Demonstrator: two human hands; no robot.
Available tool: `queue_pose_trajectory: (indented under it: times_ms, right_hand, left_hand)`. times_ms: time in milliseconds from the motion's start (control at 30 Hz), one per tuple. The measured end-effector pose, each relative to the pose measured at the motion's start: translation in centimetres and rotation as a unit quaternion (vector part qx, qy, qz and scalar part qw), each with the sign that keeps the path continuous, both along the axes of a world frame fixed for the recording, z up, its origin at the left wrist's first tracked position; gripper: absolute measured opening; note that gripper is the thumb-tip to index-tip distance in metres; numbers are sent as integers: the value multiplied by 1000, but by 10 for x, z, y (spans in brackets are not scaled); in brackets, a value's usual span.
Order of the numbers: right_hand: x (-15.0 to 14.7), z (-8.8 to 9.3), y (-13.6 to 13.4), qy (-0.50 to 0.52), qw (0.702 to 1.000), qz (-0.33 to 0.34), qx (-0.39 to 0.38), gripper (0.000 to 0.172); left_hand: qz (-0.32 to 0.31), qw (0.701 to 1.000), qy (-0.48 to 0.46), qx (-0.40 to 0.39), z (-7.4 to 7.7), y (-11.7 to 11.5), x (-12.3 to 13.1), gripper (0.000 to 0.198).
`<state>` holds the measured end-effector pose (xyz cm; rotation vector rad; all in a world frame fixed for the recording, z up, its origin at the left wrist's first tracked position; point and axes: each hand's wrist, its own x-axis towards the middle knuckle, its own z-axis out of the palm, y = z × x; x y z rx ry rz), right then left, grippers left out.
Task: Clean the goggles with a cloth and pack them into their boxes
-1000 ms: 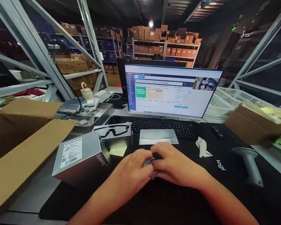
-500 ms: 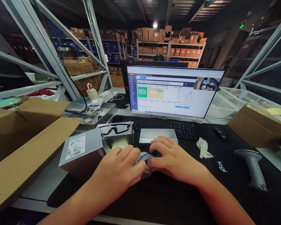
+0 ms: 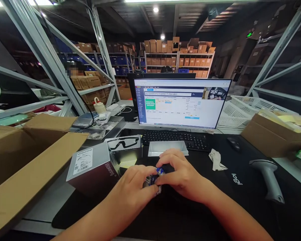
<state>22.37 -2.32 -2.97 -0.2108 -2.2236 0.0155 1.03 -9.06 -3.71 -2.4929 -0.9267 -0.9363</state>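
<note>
Between my two hands is a small crinkly grey item with blue parts (image 3: pixel 150 180), which looks wrapped in clear plastic; the fingers cover much of it. My left hand (image 3: pixel 133 188) is closed round its left side, thumb along the near edge. With thumb and fingertips, my right hand (image 3: pixel 184 176) pinches its blue top part. Just beyond the hands lies an open silver tray (image 3: pixel 167 152). To the left stand a silver and dark "Wakening" box (image 3: pixel 90 180) with a white label and a box picturing black-framed glasses (image 3: pixel 125 143).
A large open cardboard box (image 3: pixel 42 167) stands at the left. Behind the hands are a keyboard (image 3: pixel 175 139) and a monitor (image 3: pixel 175 103). On the right lie crumpled white tissue (image 3: pixel 216 160), a mouse (image 3: pixel 233 144), a barcode scanner (image 3: pixel 268 177) and a filled carton (image 3: pixel 271 135).
My fingers have shifted on the wrapped item; my right hand now pinches its blue part, and more blue shows. The camera has tilted slightly upward.
</note>
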Motion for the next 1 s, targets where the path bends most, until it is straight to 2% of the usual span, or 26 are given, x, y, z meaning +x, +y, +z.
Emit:
queue_pose_trajectory:
  times_ms: [200,300,367,433,533,667,800,933,1000]
  right_hand:
    - [2,0,-9,-85,981,-89,147,17]
    - [9,4,-3,-88,975,-125,164,12]
    - [12,8,0,-82,975,-146,148,9]
    - [13,13,1,-112,973,-161,124,11]
    - [13,14,-2,-195,963,-169,76,18]
    - [13,10,-8,-232,966,-114,1,10]
    - [12,5,-7,-190,975,-101,-53,26]
    - [7,-8,1,-107,985,-127,-54,22]
    - [5,-14,7,-109,987,-103,-58,26]
  left_hand:
    - [62,977,119,163,28,-5,-15,13]
    - [109,957,147,224,39,-10,-24,9]
    - [153,950,147,231,40,-12,-27,13]
    - [200,947,139,212,32,-12,-28,18]
    - [242,954,102,146,6,-7,-26,15]
    - [192,979,-55,34,-29,0,-15,25]
    - [155,966,-205,4,-47,2,0,23]
    - [125,961,-245,-23,-57,0,11,19]
    - [101,965,-242,-22,-61,-1,13,19]
